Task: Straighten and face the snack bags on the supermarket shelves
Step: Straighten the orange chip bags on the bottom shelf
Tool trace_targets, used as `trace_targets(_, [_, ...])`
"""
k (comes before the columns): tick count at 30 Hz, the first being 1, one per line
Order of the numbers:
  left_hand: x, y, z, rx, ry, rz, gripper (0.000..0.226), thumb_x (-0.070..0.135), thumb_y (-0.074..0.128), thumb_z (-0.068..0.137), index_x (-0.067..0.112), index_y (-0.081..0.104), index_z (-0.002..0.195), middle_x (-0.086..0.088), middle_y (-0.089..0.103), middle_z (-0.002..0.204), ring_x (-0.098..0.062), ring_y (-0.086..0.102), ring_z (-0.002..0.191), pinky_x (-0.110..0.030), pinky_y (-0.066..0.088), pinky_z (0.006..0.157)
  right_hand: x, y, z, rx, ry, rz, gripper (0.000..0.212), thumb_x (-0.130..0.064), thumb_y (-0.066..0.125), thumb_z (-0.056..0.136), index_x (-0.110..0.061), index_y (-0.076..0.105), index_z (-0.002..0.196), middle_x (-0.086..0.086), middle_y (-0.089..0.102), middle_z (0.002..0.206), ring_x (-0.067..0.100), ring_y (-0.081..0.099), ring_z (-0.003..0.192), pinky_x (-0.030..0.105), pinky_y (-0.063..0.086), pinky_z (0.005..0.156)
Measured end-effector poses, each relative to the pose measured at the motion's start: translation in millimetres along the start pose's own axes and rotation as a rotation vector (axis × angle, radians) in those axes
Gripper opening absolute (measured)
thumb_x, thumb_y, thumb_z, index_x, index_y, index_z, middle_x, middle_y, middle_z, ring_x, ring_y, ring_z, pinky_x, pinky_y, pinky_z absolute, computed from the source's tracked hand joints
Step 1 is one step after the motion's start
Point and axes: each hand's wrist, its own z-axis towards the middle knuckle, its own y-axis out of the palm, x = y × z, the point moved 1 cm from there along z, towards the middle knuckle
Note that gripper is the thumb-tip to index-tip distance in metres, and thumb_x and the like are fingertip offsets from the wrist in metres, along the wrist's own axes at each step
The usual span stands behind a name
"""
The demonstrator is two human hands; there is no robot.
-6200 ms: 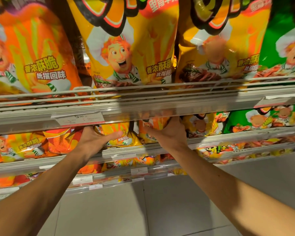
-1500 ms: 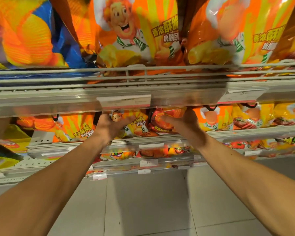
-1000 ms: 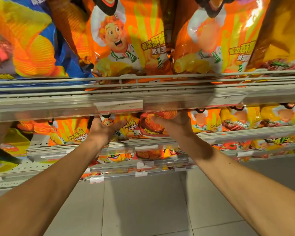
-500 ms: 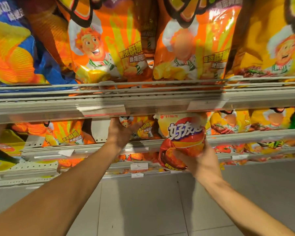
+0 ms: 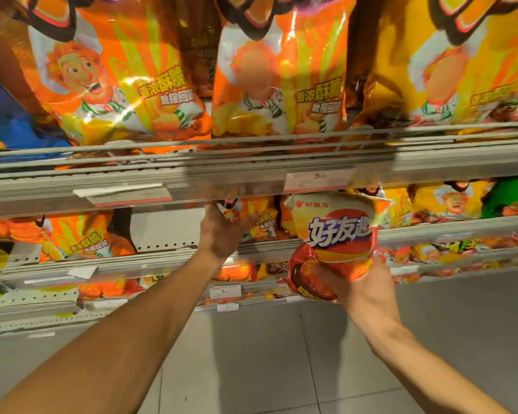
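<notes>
My right hand (image 5: 361, 289) grips a red and white snack bag (image 5: 332, 243) by its lower end, out in front of the second shelf (image 5: 431, 231). My left hand (image 5: 222, 231) reaches under the top shelf edge and holds a small orange snack bag (image 5: 259, 219) standing on the second shelf, thumb across its front. Its fingertips are hidden behind the shelf rail. Large orange bags with a cartoon chef (image 5: 114, 85) (image 5: 281, 85) stand on the top shelf.
A yellow bag (image 5: 449, 70) stands at the top right and a blue bag (image 5: 9, 121) at the top left. More small orange, yellow and green bags fill the lower shelves. Price tags (image 5: 225, 291) hang on the rails. Grey floor tiles lie below.
My right hand has pulled the red and white bag out from the second shelf and now holds it in front. My left hand stays on the small orange bag. The view shifted left.
</notes>
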Motion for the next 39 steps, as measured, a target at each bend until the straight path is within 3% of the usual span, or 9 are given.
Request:
trace_targets(3, [-2.2, -3.4, 5.8, -0.031, -0.050, 0.084, 0.059, 0.039, 0.084, 0.076, 0.023, 0.050, 0.122, -0.003, 0.069, 0.113, -0.021, 0.067, 0.102, -0.034, 0.057, 0.081, 1.9, 3.5, 0.6, 0.028, -0.004, 0.017, 0.065, 0.005, 0.088, 0.069, -0.005, 0.062, 0.128, -0.006, 0.071, 0.099, -0.014, 0.067, 0.082, 0.001, 0.048, 0.069])
trace_targets(6, [-1.1, -11.3, 6.5, -0.108, -0.087, 0.185, 0.072, 0.051, 0.085, 0.070, 0.012, 0.056, 0.123, -0.006, 0.070, 0.111, -0.025, 0.068, 0.102, -0.045, 0.057, 0.087, 1.2, 9.5, -4.3, 0.023, 0.015, -0.008, 0.070, -0.009, 0.094, 0.066, -0.017, 0.063, 0.128, -0.007, 0.074, 0.106, 0.003, 0.070, 0.095, 0.029, 0.058, 0.090])
trace_targets(9, [0.8, -21.2, -4.0, -0.157, -0.054, 0.199, 0.086, 0.055, 0.091, 0.054, 0.014, 0.052, 0.119, -0.002, 0.071, 0.109, -0.020, 0.068, 0.101, -0.043, 0.055, 0.092, -0.2, 19.3, -9.7, 0.033, -0.003, -0.014, 0.071, -0.014, 0.096, 0.062, -0.025, 0.062, 0.123, -0.018, 0.072, 0.101, -0.005, 0.067, 0.093, 0.017, 0.054, 0.080])
trace_targets(14, [-7.3, -61.7, -37.0, -0.093, 0.150, 0.405, 0.034, 0.042, 0.080, 0.061, 0.032, 0.058, 0.085, 0.003, 0.072, 0.088, -0.014, 0.070, 0.085, -0.035, 0.059, 0.083, -13.7, 52.6, -24.3, 0.009, -0.042, -0.070, 0.074, -0.020, 0.096, 0.062, -0.026, 0.059, 0.126, -0.015, 0.069, 0.101, 0.008, 0.067, 0.095, 0.008, 0.046, 0.074])
trace_targets(18, [-35.8, -111.3, -74.6, 0.077, 0.350, 0.804, 0.045, 0.026, 0.072, 0.085, 0.019, 0.057, 0.126, -0.007, 0.057, 0.121, -0.022, 0.054, 0.114, -0.034, 0.051, 0.097, -28.5, 94.0, -40.6, -0.065, -0.067, -0.043, 0.076, -0.018, 0.095, 0.064, -0.025, 0.057, 0.129, -0.015, 0.070, 0.107, -0.010, 0.066, 0.090, 0.002, 0.050, 0.071])
trace_targets(25, [-68.6, -190.3, -94.8, 0.078, 0.317, 1.195, 0.070, 0.030, 0.075, 0.080, 0.002, 0.049, 0.139, -0.022, 0.049, 0.135, -0.039, 0.047, 0.125, -0.050, 0.045, 0.103, -51.6, 179.6, -49.9, -0.164, -0.083, -0.076, 0.061, -0.025, 0.096, 0.064, -0.049, 0.055, 0.103, -0.050, 0.061, 0.086, -0.025, 0.059, 0.085, -0.002, 0.044, 0.066])
trace_targets(30, [-81.6, -206.7, -83.2, 0.013, 0.233, 1.377, 0.081, 0.050, 0.050, 0.093, 0.009, 0.018, 0.156, -0.018, 0.024, 0.155, -0.036, 0.017, 0.144, -0.046, 0.017, 0.122, -66.2, 235.2, -24.4, -0.107, -0.073, -0.146, 0.068, -0.042, 0.093, 0.063, -0.028, 0.062, 0.122, -0.014, 0.072, 0.105, 0.004, 0.065, 0.091, 0.021, 0.050, 0.082])
trace_targets(35, [-79.7, -203.7, -80.1, 0.088, 0.282, 1.333, 0.073, 0.035, 0.073, 0.077, 0.001, 0.050, 0.138, -0.024, 0.049, 0.136, -0.041, 0.041, 0.131, -0.051, 0.039, 0.111, -76.4, 269.6, 3.3, -0.031, -0.110, -0.225, 0.063, -0.046, 0.089, 0.070, -0.019, 0.064, 0.121, 0.001, 0.070, 0.120, 0.024, 0.065, 0.113, 0.042, 0.054, 0.097])
trace_targets(39, [-78.2, -202.5, -77.7, 0.127, 0.303, 1.280, 0.065, 0.028, 0.074, 0.076, 0.003, 0.053, 0.132, -0.021, 0.051, 0.132, -0.040, 0.044, 0.127, -0.049, 0.046, 0.104, -68.2, 286.2, 13.6, -0.049, -0.119, -0.324, 0.066, -0.049, 0.085, 0.074, -0.017, 0.060, 0.127, 0.003, 0.065, 0.129, 0.027, 0.059, 0.123, 0.046, 0.052, 0.101])
